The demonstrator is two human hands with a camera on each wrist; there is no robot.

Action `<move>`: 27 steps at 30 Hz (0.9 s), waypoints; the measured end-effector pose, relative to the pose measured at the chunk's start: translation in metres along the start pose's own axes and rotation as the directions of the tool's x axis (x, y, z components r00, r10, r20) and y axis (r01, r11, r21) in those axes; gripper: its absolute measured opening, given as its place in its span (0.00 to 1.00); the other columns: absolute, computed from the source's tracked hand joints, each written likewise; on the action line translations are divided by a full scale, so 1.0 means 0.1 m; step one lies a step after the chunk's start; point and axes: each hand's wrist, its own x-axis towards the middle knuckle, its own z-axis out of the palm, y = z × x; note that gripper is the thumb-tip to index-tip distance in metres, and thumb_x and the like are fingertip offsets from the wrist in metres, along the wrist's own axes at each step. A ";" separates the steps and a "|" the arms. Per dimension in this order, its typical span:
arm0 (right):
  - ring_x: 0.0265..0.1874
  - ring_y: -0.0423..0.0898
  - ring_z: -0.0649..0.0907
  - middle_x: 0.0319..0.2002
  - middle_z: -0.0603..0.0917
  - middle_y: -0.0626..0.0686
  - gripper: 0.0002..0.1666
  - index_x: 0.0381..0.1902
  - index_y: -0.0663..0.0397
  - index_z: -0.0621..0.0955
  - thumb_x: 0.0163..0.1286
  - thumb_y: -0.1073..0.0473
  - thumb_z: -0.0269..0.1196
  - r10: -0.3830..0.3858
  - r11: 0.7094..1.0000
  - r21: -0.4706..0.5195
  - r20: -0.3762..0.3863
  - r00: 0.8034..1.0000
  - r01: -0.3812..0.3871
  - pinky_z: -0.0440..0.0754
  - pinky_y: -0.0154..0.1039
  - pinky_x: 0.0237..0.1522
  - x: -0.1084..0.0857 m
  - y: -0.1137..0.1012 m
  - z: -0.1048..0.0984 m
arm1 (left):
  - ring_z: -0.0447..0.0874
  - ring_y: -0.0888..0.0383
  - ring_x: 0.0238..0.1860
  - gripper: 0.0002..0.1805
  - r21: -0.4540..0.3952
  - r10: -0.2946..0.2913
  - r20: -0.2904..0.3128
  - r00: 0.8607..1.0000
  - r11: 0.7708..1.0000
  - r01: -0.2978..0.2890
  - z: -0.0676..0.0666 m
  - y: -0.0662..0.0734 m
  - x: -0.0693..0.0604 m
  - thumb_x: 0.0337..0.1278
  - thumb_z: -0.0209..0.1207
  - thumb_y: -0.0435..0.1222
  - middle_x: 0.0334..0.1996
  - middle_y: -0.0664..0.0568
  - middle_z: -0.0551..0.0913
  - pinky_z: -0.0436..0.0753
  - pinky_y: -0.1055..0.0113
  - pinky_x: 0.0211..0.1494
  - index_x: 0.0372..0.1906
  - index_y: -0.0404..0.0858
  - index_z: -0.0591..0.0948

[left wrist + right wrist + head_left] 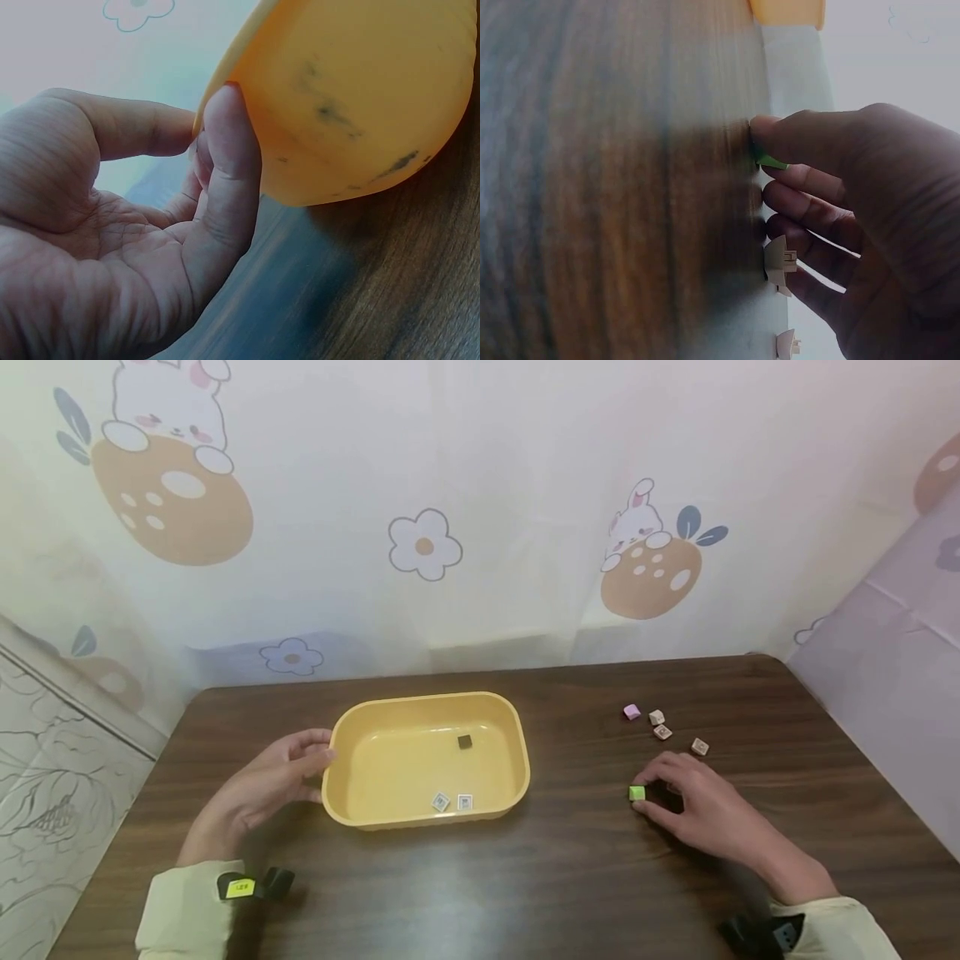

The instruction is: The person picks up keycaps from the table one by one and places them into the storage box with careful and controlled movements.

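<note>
At the left, a yellow plastic basin [397,768] stands on the table. My left hand [273,777] pinches its left rim between thumb and fingers; the left wrist view shows the basin's outer wall [360,97] with dark smudges. Inside the basin lie a dark keycap [465,742] and two whitish keycaps [440,802] near the front wall. Further right, my right hand [701,806] pinches a green keycap [637,793] between thumb and index finger, low at the tabletop. Whether the keycap still touches the wood cannot be told. In the right wrist view the fingers partly cover it.
Behind my right hand lie a pink keycap [632,712] and several beige keycaps [700,747], some showing their stems in the right wrist view. The dark wooden table [450,893] ends at a patterned curtain [517,527] at the back.
</note>
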 end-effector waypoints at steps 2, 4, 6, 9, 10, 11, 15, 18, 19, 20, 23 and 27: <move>0.43 0.39 0.83 0.44 0.85 0.38 0.16 0.43 0.35 0.86 0.61 0.55 0.79 -0.003 1.000 0.000 -0.008 1.000 0.003 0.85 0.42 0.43 0.00 0.00 0.00 | 0.86 0.58 0.47 0.34 -0.001 0.002 -0.003 1.000 1.000 -0.002 0.00 0.00 0.00 0.81 0.54 0.40 0.54 0.47 0.81 0.91 0.60 0.47 0.76 0.24 0.57; 0.42 0.37 0.82 0.44 0.85 0.38 0.17 0.44 0.36 0.85 0.60 0.56 0.80 -0.011 1.000 0.003 -0.023 1.000 0.011 0.84 0.40 0.42 0.01 0.01 0.00 | 0.86 0.58 0.48 0.34 -0.003 0.003 -0.004 1.000 1.000 -0.003 0.00 0.00 0.00 0.81 0.54 0.40 0.53 0.48 0.81 0.91 0.60 0.47 0.76 0.24 0.57; 0.40 0.35 0.79 0.43 0.85 0.37 0.19 0.44 0.36 0.85 0.59 0.57 0.81 -0.025 1.000 0.010 -0.037 0.999 0.025 0.82 0.37 0.40 0.00 0.01 0.00 | 0.86 0.59 0.48 0.34 -0.007 0.004 -0.004 1.000 1.000 -0.004 0.00 0.00 0.00 0.81 0.54 0.40 0.53 0.48 0.81 0.91 0.60 0.47 0.75 0.23 0.58; 0.38 0.32 0.76 0.41 0.83 0.36 0.19 0.42 0.34 0.83 0.58 0.58 0.81 -0.040 0.999 0.024 -0.055 0.998 0.041 0.79 0.35 0.37 0.00 0.01 0.01 | 0.85 0.59 0.48 0.34 -0.007 0.002 -0.007 1.000 1.000 -0.002 0.00 0.00 0.00 0.81 0.55 0.40 0.53 0.49 0.80 0.91 0.60 0.47 0.75 0.23 0.58; 0.38 0.31 0.76 0.41 0.83 0.35 0.19 0.41 0.34 0.83 0.58 0.58 0.81 -0.043 0.999 0.027 -0.059 0.997 0.045 0.78 0.34 0.37 0.01 0.01 0.01 | 0.85 0.59 0.48 0.34 -0.008 0.001 -0.008 1.000 1.000 -0.001 0.00 0.00 0.00 0.81 0.55 0.40 0.53 0.48 0.80 0.91 0.60 0.47 0.75 0.23 0.58; 0.37 0.31 0.75 0.40 0.83 0.35 0.19 0.40 0.33 0.83 0.59 0.59 0.81 -0.045 0.998 0.029 -0.061 0.997 0.047 0.78 0.34 0.36 0.01 0.01 0.02 | 0.85 0.59 0.48 0.34 -0.008 -0.001 -0.009 1.000 1.000 0.000 0.00 0.00 0.00 0.80 0.55 0.40 0.53 0.48 0.80 0.92 0.60 0.47 0.75 0.24 0.58; 0.37 0.31 0.76 0.39 0.83 0.35 0.18 0.40 0.33 0.83 0.59 0.59 0.80 -0.040 0.999 0.020 -0.069 0.997 0.041 0.78 0.34 0.36 0.01 0.01 0.02 | 0.85 0.58 0.48 0.35 -0.005 -0.008 -0.012 1.000 1.000 0.008 0.00 0.01 0.00 0.80 0.55 0.41 0.54 0.47 0.80 0.92 0.60 0.47 0.76 0.24 0.57; 0.37 0.31 0.76 0.40 0.83 0.35 0.17 0.40 0.34 0.85 0.60 0.59 0.80 -0.032 0.999 0.012 -0.064 0.997 0.033 0.78 0.35 0.36 0.00 0.01 0.02 | 0.85 0.59 0.48 0.35 -0.006 -0.009 -0.013 1.000 1.000 0.008 0.00 0.01 0.01 0.80 0.55 0.41 0.54 0.47 0.80 0.92 0.60 0.47 0.76 0.24 0.57; 0.37 0.31 0.76 0.40 0.84 0.35 0.17 0.40 0.34 0.85 0.60 0.59 0.80 -0.033 0.999 0.010 -0.064 0.997 0.034 0.79 0.35 0.36 0.00 0.01 0.01 | 0.85 0.59 0.48 0.35 -0.007 -0.007 -0.012 1.000 1.000 0.007 0.00 0.01 0.01 0.80 0.55 0.41 0.54 0.47 0.80 0.92 0.60 0.47 0.76 0.24 0.57; 0.37 0.32 0.77 0.40 0.84 0.35 0.17 0.40 0.33 0.85 0.60 0.59 0.80 -0.036 0.999 0.006 -0.065 0.997 0.036 0.79 0.35 0.36 0.00 0.01 0.01 | 0.85 0.59 0.47 0.35 -0.008 -0.006 -0.011 1.000 1.000 0.006 0.00 0.01 0.01 0.80 0.55 0.41 0.54 0.47 0.80 0.92 0.60 0.46 0.76 0.24 0.57; 0.38 0.33 0.78 0.41 0.84 0.36 0.17 0.40 0.33 0.85 0.60 0.60 0.80 -0.039 0.999 -0.002 -0.066 0.997 0.039 0.80 0.36 0.37 0.00 0.01 0.01 | 0.85 0.59 0.47 0.35 -0.010 -0.008 -0.011 1.000 1.000 0.008 0.01 0.01 0.01 0.80 0.55 0.40 0.54 0.47 0.80 0.92 0.60 0.46 0.76 0.24 0.57; 0.38 0.32 0.78 0.41 0.84 0.36 0.17 0.40 0.33 0.85 0.60 0.59 0.79 -0.034 0.999 -0.006 -0.062 0.998 0.033 0.80 0.36 0.37 0.00 0.01 0.01 | 0.85 0.59 0.47 0.35 -0.008 -0.014 -0.013 1.000 1.000 0.014 0.01 0.02 0.00 0.80 0.55 0.41 0.54 0.46 0.80 0.91 0.60 0.46 0.76 0.24 0.57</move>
